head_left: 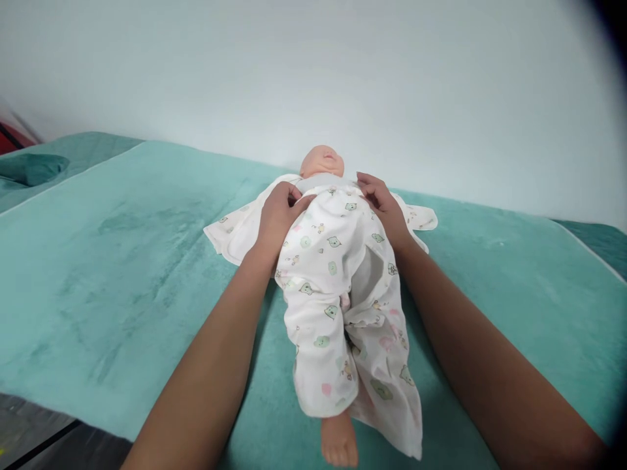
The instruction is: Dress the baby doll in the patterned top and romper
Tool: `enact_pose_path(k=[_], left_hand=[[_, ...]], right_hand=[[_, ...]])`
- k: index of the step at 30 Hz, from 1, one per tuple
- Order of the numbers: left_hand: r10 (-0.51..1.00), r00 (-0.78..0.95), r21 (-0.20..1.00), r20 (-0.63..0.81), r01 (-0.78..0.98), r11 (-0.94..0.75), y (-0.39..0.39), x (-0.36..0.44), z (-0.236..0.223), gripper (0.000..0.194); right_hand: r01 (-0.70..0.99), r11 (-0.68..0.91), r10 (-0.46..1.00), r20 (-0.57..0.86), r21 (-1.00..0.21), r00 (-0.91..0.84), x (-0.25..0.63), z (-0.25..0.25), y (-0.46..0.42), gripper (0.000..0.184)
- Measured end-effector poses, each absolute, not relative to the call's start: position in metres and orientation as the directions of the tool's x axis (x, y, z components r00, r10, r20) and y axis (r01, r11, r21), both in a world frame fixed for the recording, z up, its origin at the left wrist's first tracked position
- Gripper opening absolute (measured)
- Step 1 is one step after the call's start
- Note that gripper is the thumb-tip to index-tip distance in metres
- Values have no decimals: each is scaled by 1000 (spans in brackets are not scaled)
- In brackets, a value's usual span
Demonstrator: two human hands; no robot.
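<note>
The baby doll [322, 160] lay face-up on the green cover [117, 274]. The left hand [290, 201] gripped the printed trousers [333, 251] at the waist; the right hand's [379, 199] curled fingers touched opposite, grip undeterminable. Even, gentle tension appeared advisable.

One foot of the doll [322, 164] is hidden, perhaps inside the trouser leg [389, 385]; both forearms [210, 352] are cropped.

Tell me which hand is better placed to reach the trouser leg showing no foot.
Probably the right hand: it is at the waistband, nearer that trouser leg; the left hand is across, on the side of the doll's bare foot.
</note>
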State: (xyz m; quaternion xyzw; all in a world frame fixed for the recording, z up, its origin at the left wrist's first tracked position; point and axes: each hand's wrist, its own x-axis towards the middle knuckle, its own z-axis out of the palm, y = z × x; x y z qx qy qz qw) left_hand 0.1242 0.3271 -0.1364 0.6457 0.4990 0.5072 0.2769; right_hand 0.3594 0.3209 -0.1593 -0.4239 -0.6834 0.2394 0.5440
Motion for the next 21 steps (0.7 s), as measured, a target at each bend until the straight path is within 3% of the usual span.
enact_pose_path(k=[7, 14, 21], left_hand=[[902, -136, 843, 410, 433, -318, 326, 126, -137, 31], [894, -248, 891, 372, 366, -269, 338, 119, -155, 40], [882, -285, 895, 376, 358, -266, 347, 115, -167, 38]], right_hand=[[378, 493, 849, 528, -784, -14, 352, -146, 311, 25], [441, 513, 854, 491, -737, -172, 347, -133, 323, 20], [610, 390, 890, 453, -690, -56, 350, -130, 342, 9]])
